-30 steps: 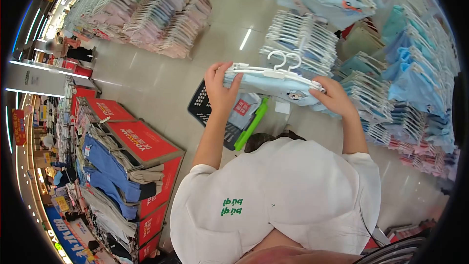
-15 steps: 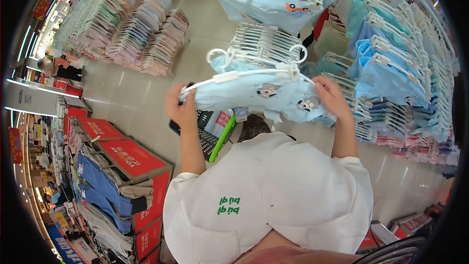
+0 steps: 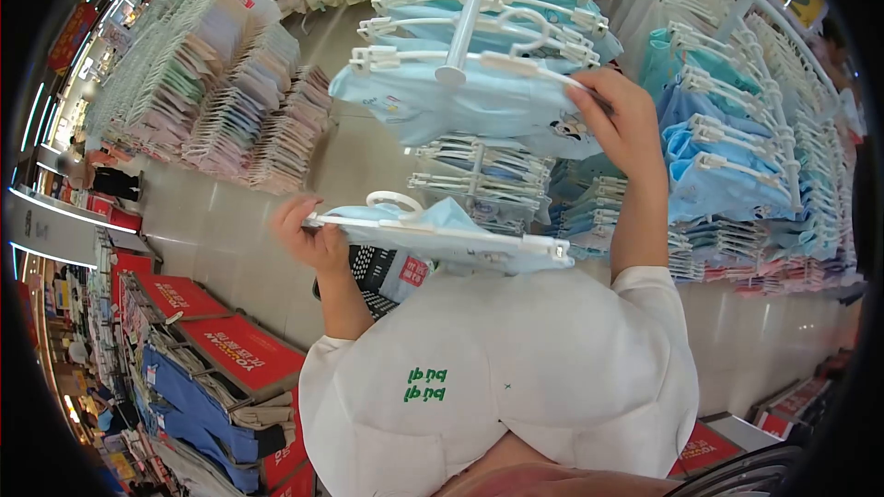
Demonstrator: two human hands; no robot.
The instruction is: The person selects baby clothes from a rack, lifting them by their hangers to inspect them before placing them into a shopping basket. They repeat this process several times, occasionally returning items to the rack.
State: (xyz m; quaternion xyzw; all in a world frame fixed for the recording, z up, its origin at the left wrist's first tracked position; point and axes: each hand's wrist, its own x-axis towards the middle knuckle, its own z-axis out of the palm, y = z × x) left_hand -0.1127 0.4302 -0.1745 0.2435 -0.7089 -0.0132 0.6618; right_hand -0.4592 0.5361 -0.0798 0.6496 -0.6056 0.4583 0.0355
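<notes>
My left hand (image 3: 313, 237) grips the left end of a white clip hanger (image 3: 529, 245) from which a light blue garment (image 3: 451, 214) hangs, close in front of my chest. Farther forward and to the right, my right hand (image 3: 626, 124) pinches the right end of another white hanger (image 3: 520, 63). A light blue garment (image 3: 460, 109) with small cartoon prints hangs from that one. Its hook is up beside the metal display rod (image 3: 468, 32), just behind the rod's round end. More blue garments on white hangers line the rod behind it.
Below the rod hangs a lower row of garments (image 3: 479, 175). Racks of blue clothing (image 3: 727, 166) stand at right, pale pink and green clothing (image 3: 221, 101) at left. A black basket (image 3: 373, 271) is partly hidden below my left hand. Red-signed display tables (image 3: 239, 345) stand at lower left.
The hangers held together between both hands are now apart. My right hand has moved forward to the rod with one; my left hand keeps the other, lower and nearer my chest.
</notes>
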